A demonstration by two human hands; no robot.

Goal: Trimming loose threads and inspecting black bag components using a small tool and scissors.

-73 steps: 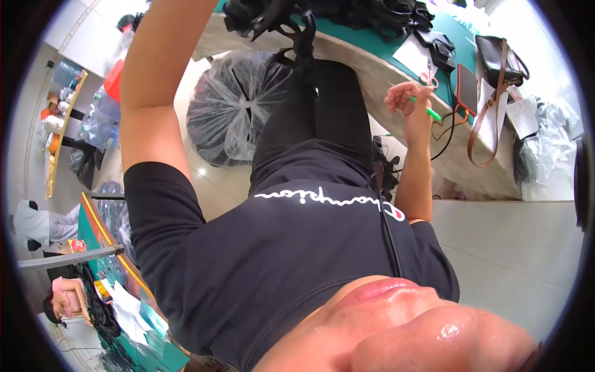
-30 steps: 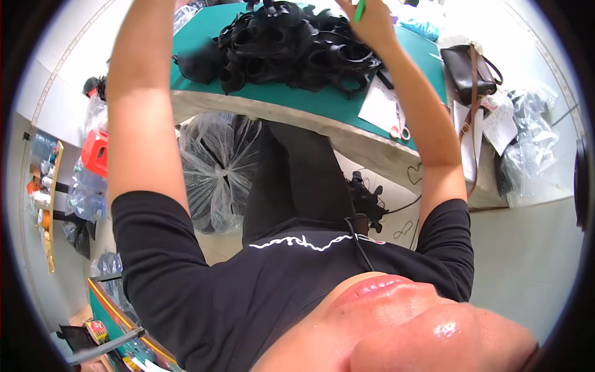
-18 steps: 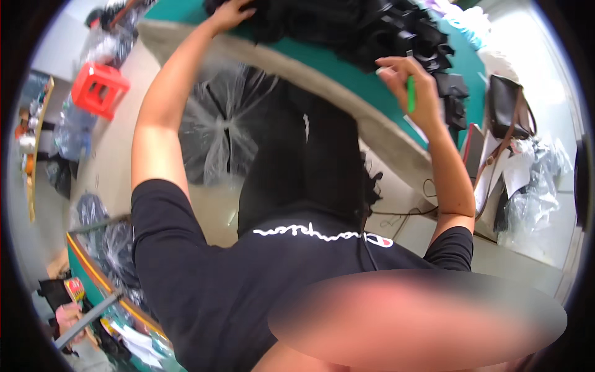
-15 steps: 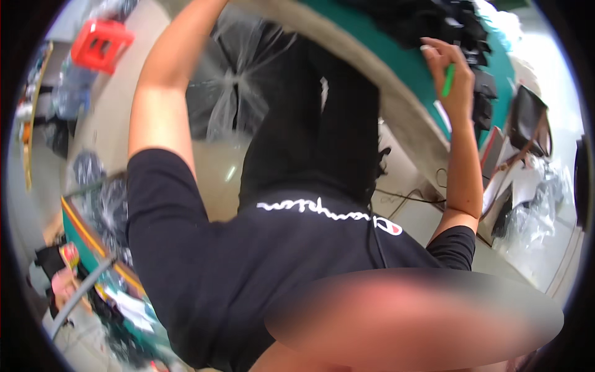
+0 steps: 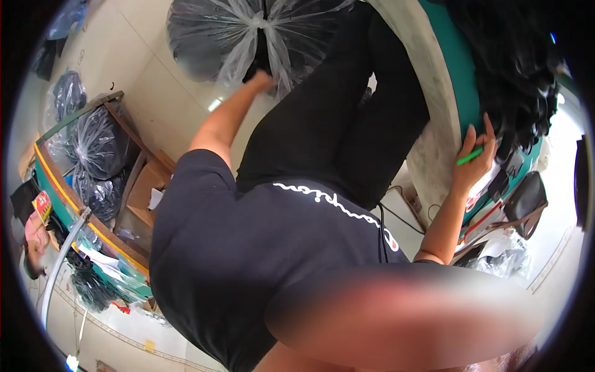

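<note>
My left hand (image 5: 263, 81) reaches down beside a large clear plastic bag (image 5: 257, 23) with dark contents, gathered at its middle. The hand is blurred and its fingers are hidden; a dark patch lies right beside it, and I cannot tell whether that is held. At the table's edge, my right hand (image 5: 478, 160) holds a slim green stick-like tool (image 5: 470, 155) across the palm, with the fingers partly stretched upward. A heap of black pieces (image 5: 511, 68), their kind unclear, lies on the green tabletop (image 5: 455, 59) next to the right fingertips.
A green-sided bin with a yellow edge (image 5: 59, 177) stands at the left, holding bagged dark goods (image 5: 99, 146) and a cardboard box (image 5: 145, 192). A dark bag with a brown strap (image 5: 525, 198) and crumpled clear plastic (image 5: 511, 254) are at the right. A cable (image 5: 403, 214) hangs below the table.
My body has turned, and my left arm has come down from the upper edge to the plastic bag. The right hand has shifted lower along the table edge, keeping the green tool.
</note>
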